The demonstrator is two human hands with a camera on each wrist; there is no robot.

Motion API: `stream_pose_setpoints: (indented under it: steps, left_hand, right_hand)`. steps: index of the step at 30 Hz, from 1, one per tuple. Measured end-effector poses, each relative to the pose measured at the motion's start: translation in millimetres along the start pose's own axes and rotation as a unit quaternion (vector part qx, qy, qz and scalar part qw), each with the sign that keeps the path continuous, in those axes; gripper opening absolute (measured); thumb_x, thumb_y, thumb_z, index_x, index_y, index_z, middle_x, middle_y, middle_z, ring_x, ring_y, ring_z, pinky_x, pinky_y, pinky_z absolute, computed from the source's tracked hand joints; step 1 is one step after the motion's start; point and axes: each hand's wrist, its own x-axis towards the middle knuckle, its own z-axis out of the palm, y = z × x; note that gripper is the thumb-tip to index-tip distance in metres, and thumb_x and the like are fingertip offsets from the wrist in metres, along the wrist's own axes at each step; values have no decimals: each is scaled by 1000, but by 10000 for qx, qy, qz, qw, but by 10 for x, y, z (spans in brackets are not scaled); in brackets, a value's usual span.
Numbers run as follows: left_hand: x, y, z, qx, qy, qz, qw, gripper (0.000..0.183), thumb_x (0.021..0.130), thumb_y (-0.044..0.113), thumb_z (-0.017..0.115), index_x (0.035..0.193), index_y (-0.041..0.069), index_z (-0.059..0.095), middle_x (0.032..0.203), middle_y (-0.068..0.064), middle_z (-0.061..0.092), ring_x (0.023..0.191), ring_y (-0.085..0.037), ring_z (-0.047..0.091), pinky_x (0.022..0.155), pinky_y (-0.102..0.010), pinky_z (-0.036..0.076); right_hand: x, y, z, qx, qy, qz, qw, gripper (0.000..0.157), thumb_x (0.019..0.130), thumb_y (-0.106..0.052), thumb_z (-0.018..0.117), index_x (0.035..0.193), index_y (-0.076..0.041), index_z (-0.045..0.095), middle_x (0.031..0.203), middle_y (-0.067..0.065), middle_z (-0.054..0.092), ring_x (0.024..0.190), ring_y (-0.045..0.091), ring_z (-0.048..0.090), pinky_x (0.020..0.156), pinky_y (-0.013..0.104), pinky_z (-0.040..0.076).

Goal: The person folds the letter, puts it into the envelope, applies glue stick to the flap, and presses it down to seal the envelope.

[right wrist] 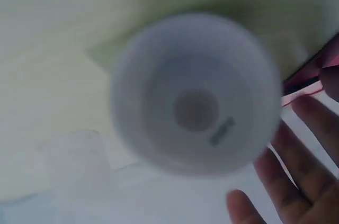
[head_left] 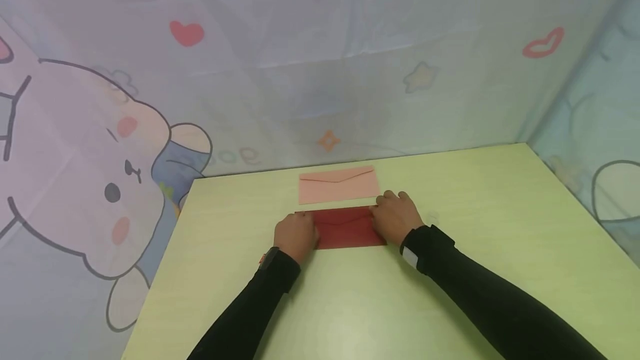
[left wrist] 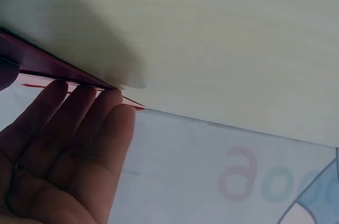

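A dark red envelope (head_left: 345, 233) lies crosswise on the table, its flap line facing up. At its left end my left hand (head_left: 296, 236) pinches the edge; in the left wrist view, the fingertips (left wrist: 112, 98) meet the envelope's rim (left wrist: 50, 64) and the thumb sits on its other side. My right hand (head_left: 397, 219) pinches the opposite end between thumb and forefinger, and the other fingers (right wrist: 296, 168) are spread away from it. Just beyond the red envelope is a light pink envelope (head_left: 337, 189), flap side up, touched by neither hand.
The pale yellow-green table (head_left: 350, 304) ends at a patterned cloth backdrop (head_left: 310, 71) behind and at the sides. A blurred pale round shape (right wrist: 159, 152) fills much of the right wrist view; I cannot tell what it is.
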Motion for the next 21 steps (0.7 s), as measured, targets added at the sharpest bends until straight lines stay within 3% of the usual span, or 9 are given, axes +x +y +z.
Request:
stream_pose_setpoints:
  steps: [2, 4, 7, 10, 12, 14, 17, 21]
  left_hand:
    - [21, 0, 13, -10, 52, -29, 10000, 6, 95, 12, 78, 90, 7, 78, 81, -7, 76, 74, -28, 74, 55, -42, 62]
    - [29, -7, 24, 57, 259, -41, 9996, 5, 92, 12, 78, 93, 8, 79, 84, -8, 76, 77, -28, 73, 56, -41, 61]
    - [27, -14, -9, 164, 722, -89, 9972, 5, 89, 11, 79, 91, 7, 75, 85, -9, 73, 77, -29, 69, 54, -41, 57]
    - [7, 4, -125, -114, 979, -165, 9950, 8, 91, 7, 76, 86, 8, 70, 82, -9, 68, 71, -28, 64, 51, -39, 53]
    - [-1, 51, -244, -749, 793, -193, 9938, 10, 94, 6, 73, 87, 9, 68, 80, -7, 65, 68, -24, 60, 50, -36, 51]
    - [-9, 114, -361, -1563, 365, -203, 9868, 9, 97, 7, 71, 89, 10, 68, 80, -4, 65, 68, -19, 58, 53, -32, 49]
    - [-33, 207, -485, -2702, -390, -190, 9618, 6, 103, 10, 69, 98, 12, 72, 86, -1, 71, 74, -14, 61, 63, -29, 52]
    - [-91, 294, -482, -3646, -1131, -44, 9243, 16, 111, 18, 67, 115, 11, 81, 103, -2, 83, 92, -18, 74, 82, -34, 61]
  right_hand:
    - [-32, 67, -47, 269, 119, 240, 9993, 22, 106, -26, 77, 120, -10, 84, 107, 11, 79, 104, 31, 71, 90, 49, 63]
    - [-97, 129, -120, 536, 319, 563, 9965, 24, 104, -24, 79, 120, -5, 82, 105, 14, 78, 102, 33, 73, 85, 49, 66]
    - [-253, 174, -252, 883, 537, 1034, 9893, 21, 100, -18, 84, 97, 0, 74, 81, 13, 70, 74, 29, 69, 61, 44, 61]
    - [-425, 140, -336, 1190, 421, 1357, 9827, 36, 96, -16, 89, 79, -5, 59, 62, 8, 55, 53, 22, 55, 45, 38, 47]
    - [-508, 110, -351, 1323, 221, 1510, 9794, 40, 95, -17, 91, 77, -5, 57, 61, 8, 54, 51, 21, 53, 45, 37, 46]
    - [-558, 96, -342, 1422, 18, 1693, 9753, 36, 93, -17, 93, 82, -2, 62, 64, 10, 59, 54, 23, 58, 47, 39, 50]
    - [-574, 111, -307, 1557, -246, 1883, 9694, 30, 94, -14, 90, 90, 5, 67, 71, 15, 66, 60, 27, 64, 53, 44, 57]
    - [-583, 143, -294, 2003, -447, 1950, 9591, 23, 97, -11, 82, 95, 8, 71, 75, 15, 70, 62, 25, 62, 55, 40, 53]
